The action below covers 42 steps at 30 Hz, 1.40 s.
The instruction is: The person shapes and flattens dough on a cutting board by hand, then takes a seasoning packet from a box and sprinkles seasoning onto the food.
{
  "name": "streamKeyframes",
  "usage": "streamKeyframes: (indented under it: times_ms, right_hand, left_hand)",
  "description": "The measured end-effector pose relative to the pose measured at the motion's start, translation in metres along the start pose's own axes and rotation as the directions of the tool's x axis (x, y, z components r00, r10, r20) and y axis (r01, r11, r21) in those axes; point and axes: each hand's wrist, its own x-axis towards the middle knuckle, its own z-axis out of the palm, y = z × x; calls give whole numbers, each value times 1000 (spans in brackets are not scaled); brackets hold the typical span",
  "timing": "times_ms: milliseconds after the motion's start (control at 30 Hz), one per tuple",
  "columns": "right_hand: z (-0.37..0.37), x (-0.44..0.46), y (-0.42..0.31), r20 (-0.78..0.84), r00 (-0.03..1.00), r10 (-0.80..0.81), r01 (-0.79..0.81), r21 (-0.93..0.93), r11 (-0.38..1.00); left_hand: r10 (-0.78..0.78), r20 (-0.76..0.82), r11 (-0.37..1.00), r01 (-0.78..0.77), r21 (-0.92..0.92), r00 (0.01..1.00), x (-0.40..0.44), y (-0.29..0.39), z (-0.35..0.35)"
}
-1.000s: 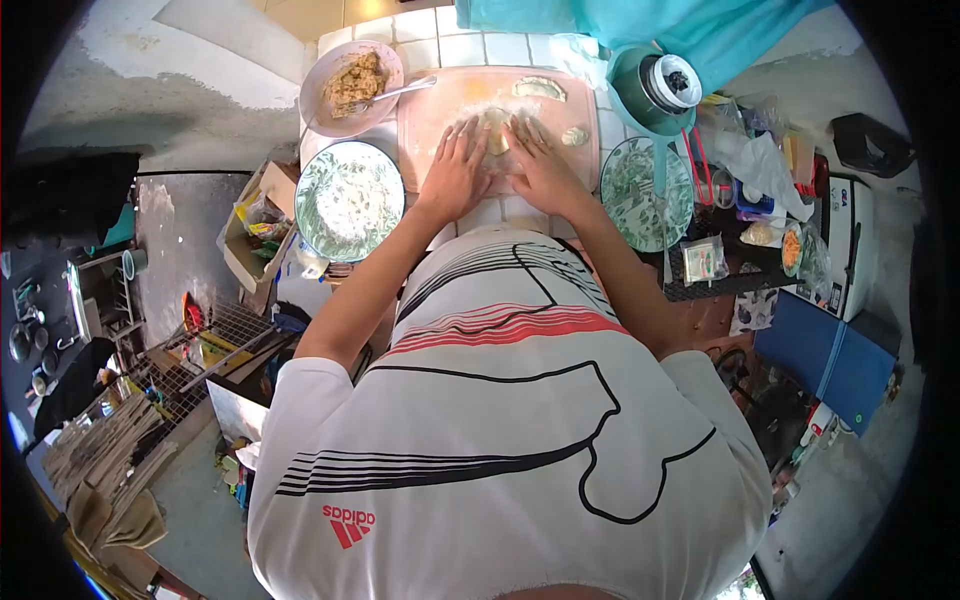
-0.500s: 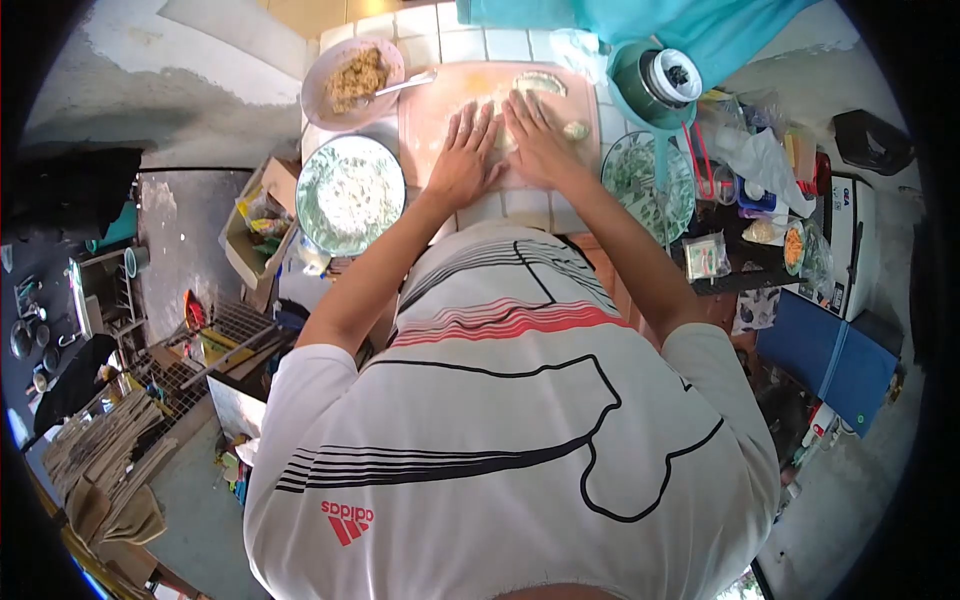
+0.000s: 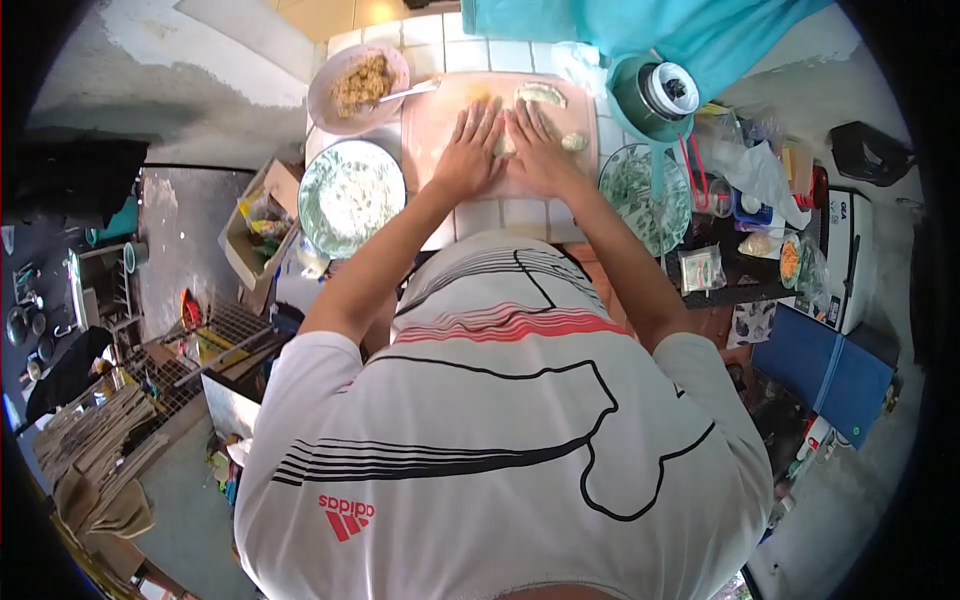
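Both hands rest flat on a pink board (image 3: 425,150), side by side. My left hand (image 3: 470,155) has its fingers stretched forward, and my right hand (image 3: 537,155) lies close beside it, fingers also extended. Between them a pale piece of dough (image 3: 504,143) shows in part; the rest is covered by the hands. A folded, filled dough piece (image 3: 541,94) lies at the back of the board. To the right of my right hand sits a small dough ball (image 3: 573,142).
A pink bowl (image 3: 398,72) of brown filling with a spoon stands back left. Below it is a green-patterned plate (image 3: 312,200) with white flour. A second patterned plate (image 3: 625,190) and a teal pan (image 3: 622,100) are at the right.
The hands have shifted slightly over the dough, first forward and then closer together. The dough between them is more covered than a second ago. The view has tilted a little.
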Motion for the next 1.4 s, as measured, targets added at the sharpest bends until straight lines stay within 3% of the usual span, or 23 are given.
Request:
streamKeyframes:
  times_ms: [33,100,133,267,333,467,500,567,733,767,833,900,1033,1167,1300,1367,1400]
  right_hand:
    - [-3,3,4,-10,1000,5,-5,-7,1000]
    - [-5,-3,6,-6,1000,8,-7,224,975]
    - [-9,-3,7,30,999,40,-47,253,966]
    - [-1,1,4,12,999,41,-42,161,986]
    - [5,-6,-3,-38,998,41,-40,38,998]
    - [1,2,-4,-80,996,33,-36,-30,999]
    - [-1,3,-4,-32,999,42,-42,-9,999]
    - [-2,-4,-1,38,998,57,-58,19,998]
    - [-24,-6,0,79,996,52,-75,322,944]
    - [-24,-8,-5,84,996,43,-69,328,942]
    - [-26,-10,-18,61,998,-27,23,70,997]
    - [-22,-18,-41,14,998,-59,57,99,993]
    - [5,-35,-61,-47,996,-74,79,109,991]
    - [3,-30,-52,-17,998,-54,56,164,985]
    - [-1,-32,-47,76,991,-106,93,156,983]
    - [-5,-32,-47,152,986,-68,38,195,980]
    - [-3,-33,-46,154,986,-70,39,196,980]
  left_hand:
    - [10,-8,1000,-10,4,1000,5,-3,-3]
    - [7,-37,999,-5,44,999,-1,3,-5]
    - [9,-38,999,-7,44,999,-1,4,-6]
    - [3,23,999,-4,33,1000,4,3,-14]
    - [-19,-20,1000,19,16,1000,2,6,-7]
    - [23,-53,1000,-23,14,998,0,-2,1]
    - [35,-68,999,-34,24,997,5,-6,-5]
    - [19,-103,988,-35,-152,995,-5,1,-16]
    - [-26,-37,997,23,-76,999,-30,-5,-31]
    - [15,-10,996,-16,-93,1000,-30,-10,-29]
    - [56,13,994,-55,-97,998,-32,-20,-33]
    - [-21,11,994,23,-111,1000,-35,-20,-37]
    - [52,54,990,-44,-133,997,-41,-20,-31]
    - [19,6,1000,-19,-9,1000,-37,-12,-33]
    - [-34,88,999,34,7,996,-32,-7,-38]
    - [79,17,982,-75,-171,997,-28,-5,-37]
    - [118,63,968,-101,-231,991,-25,-5,-34]
